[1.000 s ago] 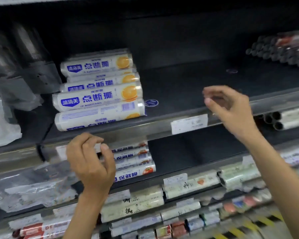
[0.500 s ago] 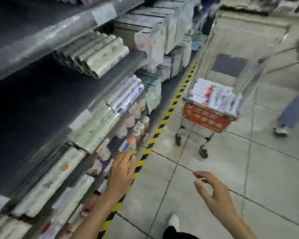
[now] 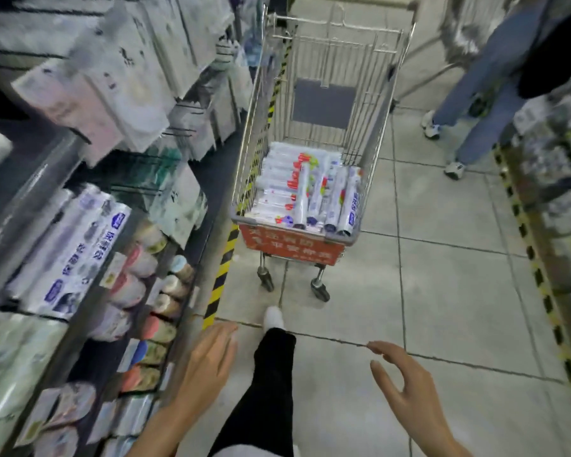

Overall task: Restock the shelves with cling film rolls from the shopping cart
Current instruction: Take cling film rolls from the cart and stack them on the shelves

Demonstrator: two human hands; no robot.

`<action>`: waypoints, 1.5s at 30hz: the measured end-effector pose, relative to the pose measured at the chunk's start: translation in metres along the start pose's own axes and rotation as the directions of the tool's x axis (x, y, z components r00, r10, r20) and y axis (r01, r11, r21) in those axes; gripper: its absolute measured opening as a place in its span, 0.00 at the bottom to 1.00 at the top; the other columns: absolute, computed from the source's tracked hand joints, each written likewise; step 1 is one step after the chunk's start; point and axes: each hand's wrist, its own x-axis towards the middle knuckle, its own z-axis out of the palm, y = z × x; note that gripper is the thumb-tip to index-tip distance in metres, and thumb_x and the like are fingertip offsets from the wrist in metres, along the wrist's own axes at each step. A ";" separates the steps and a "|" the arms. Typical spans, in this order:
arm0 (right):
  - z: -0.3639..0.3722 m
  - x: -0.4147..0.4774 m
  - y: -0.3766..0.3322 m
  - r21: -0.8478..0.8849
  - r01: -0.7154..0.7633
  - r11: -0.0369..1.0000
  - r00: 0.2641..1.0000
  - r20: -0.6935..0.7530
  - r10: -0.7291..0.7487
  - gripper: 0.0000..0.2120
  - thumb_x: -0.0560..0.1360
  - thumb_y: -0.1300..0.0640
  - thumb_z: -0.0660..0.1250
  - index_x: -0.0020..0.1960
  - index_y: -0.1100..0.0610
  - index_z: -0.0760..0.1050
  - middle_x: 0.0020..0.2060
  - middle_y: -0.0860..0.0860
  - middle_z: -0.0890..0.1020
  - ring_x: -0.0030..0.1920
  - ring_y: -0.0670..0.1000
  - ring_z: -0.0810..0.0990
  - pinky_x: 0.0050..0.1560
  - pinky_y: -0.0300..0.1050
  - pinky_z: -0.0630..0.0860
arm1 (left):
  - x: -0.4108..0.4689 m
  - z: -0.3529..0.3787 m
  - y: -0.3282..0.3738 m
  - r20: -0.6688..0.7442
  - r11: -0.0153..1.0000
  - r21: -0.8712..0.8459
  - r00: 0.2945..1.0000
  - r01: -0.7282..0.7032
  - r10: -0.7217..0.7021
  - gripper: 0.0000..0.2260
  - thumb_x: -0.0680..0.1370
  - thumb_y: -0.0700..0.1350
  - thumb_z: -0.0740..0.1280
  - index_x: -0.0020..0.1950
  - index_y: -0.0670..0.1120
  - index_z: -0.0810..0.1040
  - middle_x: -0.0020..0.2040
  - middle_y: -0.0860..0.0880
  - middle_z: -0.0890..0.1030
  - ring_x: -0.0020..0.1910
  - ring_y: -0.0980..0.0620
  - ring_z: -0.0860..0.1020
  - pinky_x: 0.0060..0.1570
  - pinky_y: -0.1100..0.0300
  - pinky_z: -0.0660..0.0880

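Cling film rolls (image 3: 305, 196) fill the cart (image 3: 314, 127); plenty left to shelve. Left hand (image 3: 208, 361) and right hand (image 3: 406, 387) spread, empty, well short.

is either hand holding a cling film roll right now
No, the left hand and right hand are both empty with loose fingers, and the cling film rolls lie in the shopping cart ahead.

A shopping cart (image 3: 294, 247) loaded with cling film rolls (image 3: 297, 189) stands on the tiled floor (image 3: 442, 275) at centre frame, beside dark shelves (image 3: 35, 183) stacked with packaged rolls (image 3: 70, 245) along the left.
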 end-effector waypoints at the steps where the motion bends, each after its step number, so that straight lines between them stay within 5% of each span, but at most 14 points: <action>1: -0.001 0.019 0.001 0.003 -0.010 1.000 1.000 -0.010 0.010 0.12 0.74 0.57 0.68 0.50 0.40 0.76 0.53 0.34 0.78 0.52 0.32 0.76 0.50 0.22 0.67 | 0.023 0.003 -0.004 0.002 0.999 0.002 0.999 -0.037 0.037 0.25 0.83 0.53 0.47 0.55 0.40 0.79 0.50 0.47 0.81 0.52 0.55 0.74 0.56 0.72 0.64; 7: -0.003 0.156 -0.011 0.069 -0.082 0.994 0.996 -0.024 0.084 0.09 0.76 0.56 0.67 0.52 0.43 0.77 0.53 0.32 0.78 0.53 0.33 0.75 0.50 0.23 0.68 | 0.190 0.009 -0.014 -0.013 0.983 0.027 0.984 -0.180 0.180 0.19 0.82 0.47 0.51 0.51 0.39 0.80 0.46 0.46 0.82 0.48 0.52 0.76 0.51 0.60 0.71; 11: 0.005 0.259 -0.018 0.122 -0.101 0.987 0.994 -0.028 0.106 0.11 0.73 0.53 0.63 0.54 0.51 0.79 0.50 0.41 0.82 0.53 0.37 0.77 0.53 0.27 0.70 | 0.297 0.023 -0.014 -0.014 0.980 0.059 0.981 -0.192 0.193 0.16 0.79 0.43 0.55 0.52 0.37 0.80 0.47 0.44 0.82 0.49 0.50 0.77 0.52 0.57 0.72; 16: 0.042 0.399 -0.006 0.158 -0.142 0.977 0.990 0.018 0.141 0.13 0.76 0.54 0.63 0.59 0.55 0.77 0.53 0.47 0.81 0.52 0.47 0.78 0.56 0.40 0.73 | 0.402 0.084 -0.030 0.070 0.998 0.030 0.996 -0.053 0.051 0.18 0.79 0.46 0.53 0.56 0.38 0.78 0.51 0.43 0.81 0.50 0.45 0.80 0.53 0.53 0.73; 19: 0.079 0.478 0.016 0.098 -0.198 0.975 0.979 0.058 0.193 0.14 0.79 0.59 0.62 0.64 0.62 0.72 0.56 0.53 0.79 0.54 0.52 0.77 0.56 0.44 0.72 | 0.446 0.133 -0.043 0.152 0.979 -0.052 0.971 0.195 -0.185 0.16 0.80 0.47 0.55 0.60 0.39 0.74 0.54 0.42 0.79 0.51 0.43 0.78 0.49 0.52 0.74; 22: 0.117 0.533 0.044 0.004 -0.333 0.943 0.934 0.138 0.329 0.13 0.79 0.57 0.61 0.61 0.64 0.70 0.49 0.53 0.75 0.49 0.52 0.74 0.43 0.42 0.65 | 0.473 0.185 -0.058 0.293 0.848 -0.114 0.833 0.517 -0.469 0.17 0.79 0.51 0.63 0.63 0.41 0.69 0.57 0.43 0.77 0.54 0.42 0.77 0.48 0.51 0.73; 25: 0.149 0.563 0.068 -0.052 -0.408 0.912 0.906 0.101 0.411 0.11 0.78 0.53 0.64 0.50 0.63 0.71 0.42 0.56 0.72 0.43 0.52 0.71 0.38 0.41 0.60 | 0.482 0.223 -0.068 0.386 0.749 -0.198 0.753 0.632 -0.533 0.23 0.75 0.55 0.67 0.63 0.41 0.69 0.58 0.42 0.77 0.57 0.42 0.76 0.46 0.55 0.71; 30: 0.178 0.580 0.080 -0.048 -0.542 0.839 0.827 0.143 0.543 0.17 0.73 0.51 0.70 0.48 0.67 0.76 0.44 0.60 0.81 0.45 0.58 0.80 0.43 0.47 0.76 | 0.491 0.237 -0.071 0.416 0.637 -0.282 0.689 0.718 -0.593 0.20 0.75 0.48 0.70 0.62 0.40 0.72 0.57 0.42 0.77 0.56 0.43 0.76 0.43 0.60 0.68; 33: 0.171 0.578 0.063 0.001 -0.576 0.818 0.803 0.192 0.565 0.16 0.75 0.50 0.67 0.51 0.65 0.77 0.45 0.58 0.83 0.46 0.57 0.81 0.48 0.50 0.77 | 0.497 0.208 -0.076 0.527 0.392 -0.494 0.626 0.776 -0.574 0.09 0.77 0.45 0.68 0.54 0.42 0.77 0.50 0.44 0.80 0.47 0.47 0.79 0.41 0.61 0.74; 35: 0.152 0.572 0.041 0.227 -0.616 0.754 0.786 0.236 0.571 0.13 0.77 0.52 0.66 0.41 0.62 0.76 0.33 0.52 0.81 0.33 0.48 0.80 0.37 0.44 0.75 | 0.499 0.176 -0.077 0.614 0.194 -0.591 0.593 0.783 -0.521 0.10 0.77 0.44 0.67 0.57 0.41 0.77 0.48 0.43 0.82 0.44 0.48 0.79 0.44 0.57 0.77; 37: 0.126 0.563 0.017 0.446 -0.657 0.608 0.753 0.346 0.560 0.13 0.78 0.54 0.64 0.37 0.60 0.75 0.25 0.49 0.78 0.24 0.44 0.76 0.29 0.41 0.73 | 0.498 0.142 -0.075 0.643 0.072 -0.670 0.626 0.739 -0.440 0.10 0.77 0.42 0.66 0.57 0.42 0.77 0.48 0.44 0.83 0.46 0.46 0.80 0.51 0.49 0.77; 39: 0.100 0.554 -0.007 0.566 -0.667 0.483 0.743 0.464 0.483 0.11 0.79 0.55 0.63 0.49 0.64 0.77 0.36 0.55 0.82 0.34 0.50 0.81 0.37 0.44 0.79 | 0.496 0.107 -0.068 0.642 -0.024 -0.732 0.678 0.681 -0.359 0.13 0.75 0.41 0.66 0.59 0.42 0.76 0.53 0.42 0.82 0.51 0.44 0.80 0.54 0.48 0.76; 42: 0.069 0.540 -0.047 0.640 -0.626 0.445 0.779 0.507 0.368 0.15 0.78 0.59 0.62 0.60 0.68 0.72 0.43 0.59 0.81 0.38 0.54 0.81 0.41 0.47 0.80 | 0.489 0.054 -0.050 0.604 -0.114 -0.792 0.740 0.600 -0.295 0.17 0.72 0.42 0.66 0.60 0.41 0.75 0.56 0.41 0.81 0.48 0.45 0.81 0.49 0.54 0.79; 45: 0.043 0.521 -0.093 0.714 -0.555 0.426 0.828 0.525 0.197 0.12 0.76 0.66 0.60 0.59 0.65 0.72 0.39 0.55 0.83 0.35 0.51 0.82 0.36 0.43 0.80 | 0.475 0.005 -0.030 0.535 -0.188 -0.845 0.786 0.501 -0.309 0.20 0.68 0.46 0.73 0.57 0.39 0.77 0.51 0.40 0.82 0.42 0.46 0.82 0.41 0.55 0.80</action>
